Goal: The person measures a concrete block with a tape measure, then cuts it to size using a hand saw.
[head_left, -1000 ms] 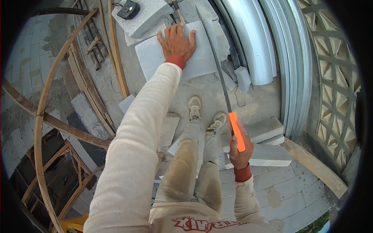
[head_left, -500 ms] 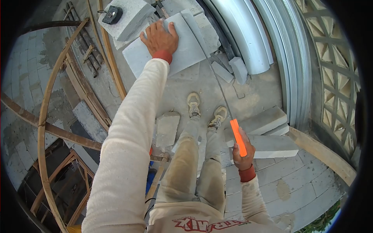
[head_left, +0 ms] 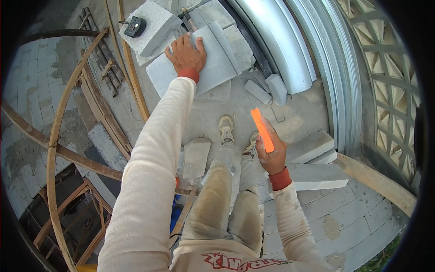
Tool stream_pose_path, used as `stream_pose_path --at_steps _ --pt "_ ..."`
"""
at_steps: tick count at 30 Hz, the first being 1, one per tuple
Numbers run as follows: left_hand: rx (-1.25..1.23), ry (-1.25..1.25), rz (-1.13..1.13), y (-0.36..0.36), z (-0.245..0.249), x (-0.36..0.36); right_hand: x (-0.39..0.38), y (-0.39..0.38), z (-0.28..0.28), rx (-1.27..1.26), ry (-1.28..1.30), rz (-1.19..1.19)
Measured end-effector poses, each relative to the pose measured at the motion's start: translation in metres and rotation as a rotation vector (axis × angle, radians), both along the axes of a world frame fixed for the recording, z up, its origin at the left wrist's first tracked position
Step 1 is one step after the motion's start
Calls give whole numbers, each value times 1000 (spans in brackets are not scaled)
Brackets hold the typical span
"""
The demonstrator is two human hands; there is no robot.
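My left hand (head_left: 186,53) lies flat, fingers spread, on a light grey block slab (head_left: 217,63) that rests tilted on other blocks ahead of me. My right hand (head_left: 272,156) is closed around the orange handle of a hand saw (head_left: 262,129), held above my right shoe (head_left: 250,146) and slanting up to the left. I cannot make out the saw's blade. The right hand is well short of the slab, about a forearm's length nearer to me.
A black tape measure (head_left: 135,26) sits on a grey block (head_left: 152,22) left of the slab. Curved metal sheets (head_left: 281,45) and a lattice wall (head_left: 389,81) stand at right. Loose blocks (head_left: 312,174) lie by my feet. Bent wooden strips (head_left: 59,136) and an open drop are at left.
My right hand has swung the orange saw handle up and to the left, closer to my feet, and the blade no longer crosses the slab. My left hand stays on the slab.
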State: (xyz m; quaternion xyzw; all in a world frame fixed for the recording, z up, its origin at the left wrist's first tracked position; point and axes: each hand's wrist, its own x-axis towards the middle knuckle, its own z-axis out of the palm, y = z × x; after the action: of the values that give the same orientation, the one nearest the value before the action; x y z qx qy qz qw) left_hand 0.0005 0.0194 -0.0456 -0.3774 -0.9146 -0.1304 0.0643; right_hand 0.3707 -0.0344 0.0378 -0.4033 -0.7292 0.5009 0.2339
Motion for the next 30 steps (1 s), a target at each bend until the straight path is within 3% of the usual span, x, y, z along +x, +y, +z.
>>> stream_pose_path --at_steps 8,12,16,18,20,23,30 --pt "50 -29 -64 -20 12 14 11 -31 1 43 -37 7" --pt "51 -157 -103 -25 22 4 -1 -20 11 43 -37 14" --pt "79 -101 198 -76 49 4 1 -11 11 8 -4 19" --pt "196 -175 464 -119 46 -3 -1 -8 11 47 -15 37" --pt "357 -466 685 -174 -8 -22 0 -9 14 11 -35 35" --pt "635 -1487 869 -186 35 3 0 -14 21 -63 -47 34" --pt "470 -1169 801 -213 10 17 14 -41 47 -10 -83 21"
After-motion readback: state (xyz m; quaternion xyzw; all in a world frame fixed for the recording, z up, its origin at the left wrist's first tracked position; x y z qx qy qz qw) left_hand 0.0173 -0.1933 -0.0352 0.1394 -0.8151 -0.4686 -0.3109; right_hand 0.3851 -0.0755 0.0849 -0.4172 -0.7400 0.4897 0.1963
